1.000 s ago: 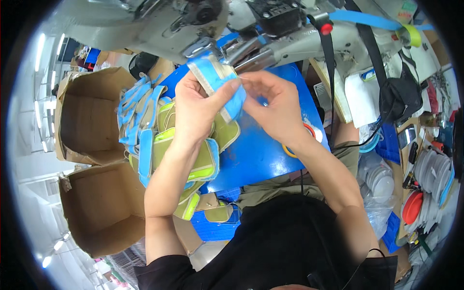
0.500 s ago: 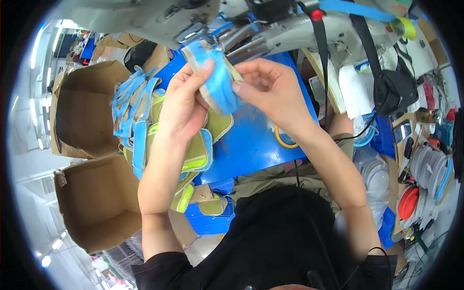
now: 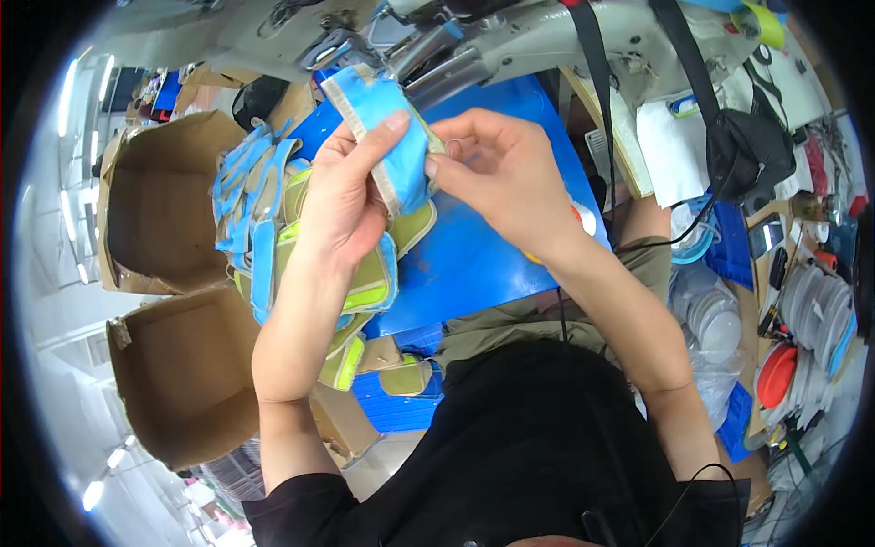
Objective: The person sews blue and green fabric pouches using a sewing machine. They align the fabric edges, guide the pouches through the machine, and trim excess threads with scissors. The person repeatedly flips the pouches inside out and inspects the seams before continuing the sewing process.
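A blue fabric piece with beige edges (image 3: 408,169) is held up between my two hands, just below the sewing machine's metal parts (image 3: 447,68). My left hand (image 3: 342,196) grips its left side, thumb flat on the blue face and fingers behind. At the right edge, my right hand (image 3: 510,173) pinches the fabric between thumb and fingertips. The cloth looks curved and tilted, apart from the blue tabletop (image 3: 483,264). Under my left forearm lies a heap of olive pieces with lime trim (image 3: 369,294), beside blue and beige strips (image 3: 260,182).
Two open cardboard boxes, an upper one (image 3: 169,205) and a lower one (image 3: 187,383), stand at the left. The grey machine body (image 3: 565,41) spans the top. Black straps and a black pouch (image 3: 749,155) hang at the right. Several stacked discs (image 3: 811,310) sit far right.
My hands and the fabric have shifted slightly left, and more of the blue face now shows. The yellow loop on the table is now mostly behind my right forearm.
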The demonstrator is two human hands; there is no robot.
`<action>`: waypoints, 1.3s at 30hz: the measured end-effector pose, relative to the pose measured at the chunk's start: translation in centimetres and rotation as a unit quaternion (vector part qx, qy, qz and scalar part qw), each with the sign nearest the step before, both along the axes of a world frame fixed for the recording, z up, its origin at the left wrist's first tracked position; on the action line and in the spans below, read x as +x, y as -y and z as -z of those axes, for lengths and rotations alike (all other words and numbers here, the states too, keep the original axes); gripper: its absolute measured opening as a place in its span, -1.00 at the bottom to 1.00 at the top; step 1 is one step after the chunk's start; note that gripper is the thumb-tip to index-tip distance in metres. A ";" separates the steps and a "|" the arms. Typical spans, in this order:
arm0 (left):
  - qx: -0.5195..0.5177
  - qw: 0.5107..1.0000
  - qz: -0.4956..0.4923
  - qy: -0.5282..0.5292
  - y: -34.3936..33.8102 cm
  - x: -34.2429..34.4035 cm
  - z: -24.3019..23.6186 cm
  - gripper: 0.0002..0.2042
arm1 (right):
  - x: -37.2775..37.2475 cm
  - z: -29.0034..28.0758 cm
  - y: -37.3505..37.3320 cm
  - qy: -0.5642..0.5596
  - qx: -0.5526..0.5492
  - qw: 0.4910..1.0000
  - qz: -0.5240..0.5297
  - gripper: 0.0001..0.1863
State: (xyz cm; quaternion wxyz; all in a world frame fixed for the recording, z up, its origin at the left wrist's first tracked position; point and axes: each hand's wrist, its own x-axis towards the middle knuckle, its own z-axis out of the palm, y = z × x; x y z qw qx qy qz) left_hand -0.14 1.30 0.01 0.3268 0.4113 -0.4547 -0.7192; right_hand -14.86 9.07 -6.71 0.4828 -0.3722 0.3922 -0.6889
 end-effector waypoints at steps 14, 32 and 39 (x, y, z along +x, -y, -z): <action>0.009 1.000 0.013 0.007 1.2 -0.3 -0.8 -0.86 | 0.9 -0.8 0.6 0.030 0.009 0.999 0.011 -0.82; -0.027 0.999 0.003 -0.047 -0.1 1.6 0.0 -0.77 | -1.0 -0.6 1.8 -0.215 -0.064 0.970 0.091 -0.80; 0.002 0.999 0.023 -0.046 -0.4 1.3 -0.1 -0.78 | -0.7 -0.8 1.7 -0.197 -0.064 0.974 0.090 -0.81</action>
